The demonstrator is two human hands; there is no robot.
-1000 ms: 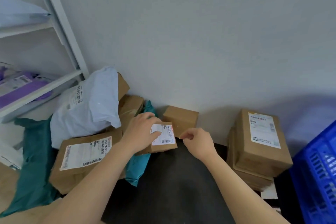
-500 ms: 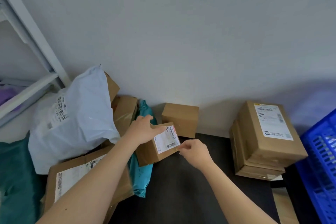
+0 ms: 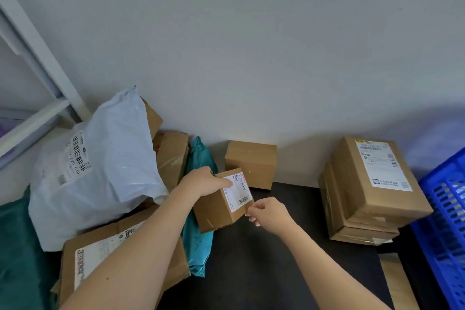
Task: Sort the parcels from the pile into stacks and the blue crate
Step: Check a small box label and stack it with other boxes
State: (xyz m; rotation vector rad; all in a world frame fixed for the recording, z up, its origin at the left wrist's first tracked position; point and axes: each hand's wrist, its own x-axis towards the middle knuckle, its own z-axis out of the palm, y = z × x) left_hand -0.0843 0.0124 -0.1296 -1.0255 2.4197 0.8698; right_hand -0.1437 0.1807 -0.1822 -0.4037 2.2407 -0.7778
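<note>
Between both hands, small brown box [image 3: 218, 211] shows white label.

— Which parcel is lifted?
— A small cardboard box [image 3: 221, 205], tilted, its white barcode label facing up. The left hand [image 3: 201, 182] grips its top edge, and the right hand [image 3: 270, 214] pinches its lower corner with curled fingers.
— And the pile?
— It's to the left: a white poly mailer [image 3: 100, 171] leans on brown boxes [image 3: 171, 156], with a teal mailer [image 3: 198, 241] and a flat labelled carton [image 3: 100, 259] in front.
— Anything sorted?
— A plain box [image 3: 250, 163] stands against the wall. To the right is a stack of cartons [image 3: 372, 184], label up, near the blue crate [image 3: 445, 221].
</note>
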